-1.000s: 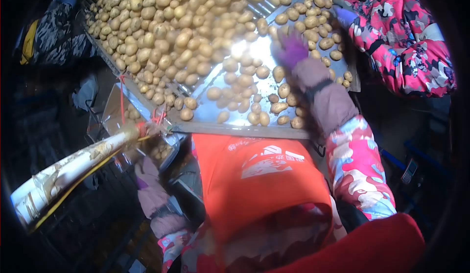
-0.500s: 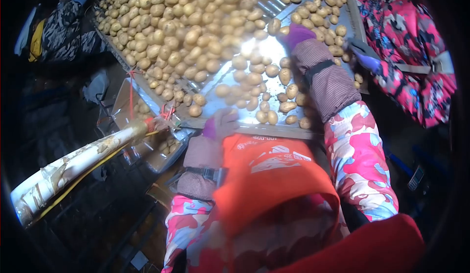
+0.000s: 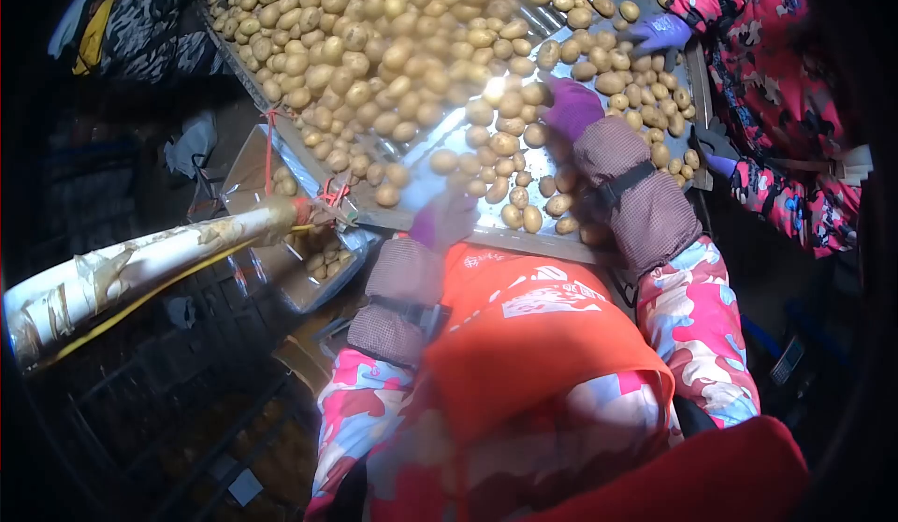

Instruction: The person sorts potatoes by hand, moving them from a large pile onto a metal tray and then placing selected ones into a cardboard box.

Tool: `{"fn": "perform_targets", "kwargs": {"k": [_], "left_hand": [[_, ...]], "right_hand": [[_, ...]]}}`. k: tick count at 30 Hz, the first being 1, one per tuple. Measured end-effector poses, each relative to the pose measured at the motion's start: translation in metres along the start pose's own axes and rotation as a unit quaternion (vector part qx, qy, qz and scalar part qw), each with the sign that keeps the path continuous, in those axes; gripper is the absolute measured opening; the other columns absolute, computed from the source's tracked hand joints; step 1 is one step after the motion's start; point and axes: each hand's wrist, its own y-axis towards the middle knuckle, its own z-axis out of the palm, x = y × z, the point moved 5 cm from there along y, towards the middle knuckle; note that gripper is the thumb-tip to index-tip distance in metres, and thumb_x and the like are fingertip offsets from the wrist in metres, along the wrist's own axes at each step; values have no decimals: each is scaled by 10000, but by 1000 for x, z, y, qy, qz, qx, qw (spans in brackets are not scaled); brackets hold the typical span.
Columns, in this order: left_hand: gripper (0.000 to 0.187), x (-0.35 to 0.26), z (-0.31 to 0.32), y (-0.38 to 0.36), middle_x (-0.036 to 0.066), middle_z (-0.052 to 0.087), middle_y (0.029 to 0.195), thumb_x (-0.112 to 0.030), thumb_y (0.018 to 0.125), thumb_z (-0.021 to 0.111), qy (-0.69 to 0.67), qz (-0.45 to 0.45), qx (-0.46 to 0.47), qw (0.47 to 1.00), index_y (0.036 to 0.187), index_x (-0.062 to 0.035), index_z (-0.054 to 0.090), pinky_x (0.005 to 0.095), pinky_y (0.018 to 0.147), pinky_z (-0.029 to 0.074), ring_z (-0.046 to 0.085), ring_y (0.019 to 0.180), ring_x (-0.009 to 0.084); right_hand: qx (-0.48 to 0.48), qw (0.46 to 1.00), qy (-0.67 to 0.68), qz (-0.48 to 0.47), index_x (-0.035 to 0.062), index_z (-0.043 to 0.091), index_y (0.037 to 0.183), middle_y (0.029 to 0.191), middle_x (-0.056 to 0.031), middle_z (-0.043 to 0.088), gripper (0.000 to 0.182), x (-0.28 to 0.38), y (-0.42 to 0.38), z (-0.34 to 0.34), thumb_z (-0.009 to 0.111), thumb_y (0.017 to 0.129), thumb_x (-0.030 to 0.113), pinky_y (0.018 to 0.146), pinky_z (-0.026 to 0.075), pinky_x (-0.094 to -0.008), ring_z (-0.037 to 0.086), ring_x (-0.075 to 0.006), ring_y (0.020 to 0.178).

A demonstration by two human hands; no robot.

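Observation:
Many potatoes [image 3: 318, 54] are heaped on a sorting table with a metal surface [image 3: 426, 185]. My left hand [image 3: 447, 217], in a purple and grey glove, is at the table's near edge beside loose potatoes; glare and blur hide its fingers. My right hand [image 3: 569, 106], in a purple glove, reaches over the table next to potatoes at the middle right. Its fingertips are hard to make out, and whether it grips a potato cannot be seen. Loose potatoes [image 3: 505, 144] lie between my two hands.
A co-worker in pink camouflage [image 3: 767, 64] stands at the right, one gloved hand [image 3: 659, 32] over potatoes. Another person in dark camouflage [image 3: 140, 31] is at the upper left. A taped white pole [image 3: 140, 265] juts in from the left, near a lined box [image 3: 323, 283] of potatoes.
The view has shifted slightly. The co-worker's gloved hand now reaches over the potatoes at the upper right. More potatoes lie around my right hand, and my left hand is slightly further over the table edge.

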Motion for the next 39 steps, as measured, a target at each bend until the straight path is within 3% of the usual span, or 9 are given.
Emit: {"fn": "perform_targets", "kwargs": {"k": [7,13,14,16,18,21,25,30,39], "left_hand": [[259,9,-8,7,95,617,1057,-281,1025,469,-42,26,47,998,1209,-108,528,309,663,502,607,883,262],[290,-21,45,-11,149,624,1193,-296,1030,459,-246,-42,46,967,1257,-126,523,377,749,537,633,976,286],[371,-22,52,8,148,569,1284,-170,996,526,-261,-34,181,948,1348,-75,455,377,863,526,579,1125,281],[417,-27,63,3,141,568,1293,-148,987,542,-146,123,216,958,1381,-60,436,355,892,535,583,1150,262],[398,-25,61,9,149,587,1256,-246,1006,500,-78,195,164,964,1372,-95,460,348,847,555,606,1094,260],[383,-26,58,-17,153,567,1253,-361,1031,452,25,257,99,961,1333,-128,479,389,884,553,598,1099,280],[366,-45,68,-46,155,501,1311,-343,1039,444,97,265,100,954,1321,-112,441,466,980,524,544,1204,320],[469,-41,72,-60,141,580,1283,-117,924,687,-145,201,135,959,1321,43,495,373,1020,506,562,1207,238],[461,0,61,-50,193,495,1397,-308,1045,438,-446,79,150,879,1408,-25,434,508,1113,409,503,1286,346]], "right_hand": [[-69,982,-155,-79,194,600,1264,1087,-124,643,463,-28,55,72,691,816,262,820,508,-462,636,-333,1014],[131,907,399,-33,193,477,1459,1399,-144,544,673,79,-65,0,738,845,284,1064,437,-410,511,-301,1306],[189,922,328,-85,161,456,1471,1419,-140,523,670,102,-84,-8,722,869,288,1075,424,-396,493,-276,1321],[208,898,362,-142,137,437,1476,1374,-186,557,642,112,-100,1,677,885,215,1022,474,-378,577,-275,1222],[124,875,465,42,120,407,1490,1445,-201,482,654,75,-90,-11,660,903,259,1086,412,-408,495,-299,1314],[-64,980,186,38,78,421,1472,1483,-215,420,650,-11,-101,13,627,911,334,1137,324,-475,387,-380,1384],[-80,983,-104,-128,33,435,1436,1478,-235,387,655,7,-155,43,624,884,330,1147,255,-556,292,-471,1404],[-8,993,-17,-114,53,468,1327,1406,-239,418,559,38,-181,20,634,853,300,1104,280,-564,312,-488,1350],[-95,980,-59,-164,64,531,1258,1356,-178,483,465,28,-175,30,598,833,243,1076,309,-549,375,-471,1293]]}}
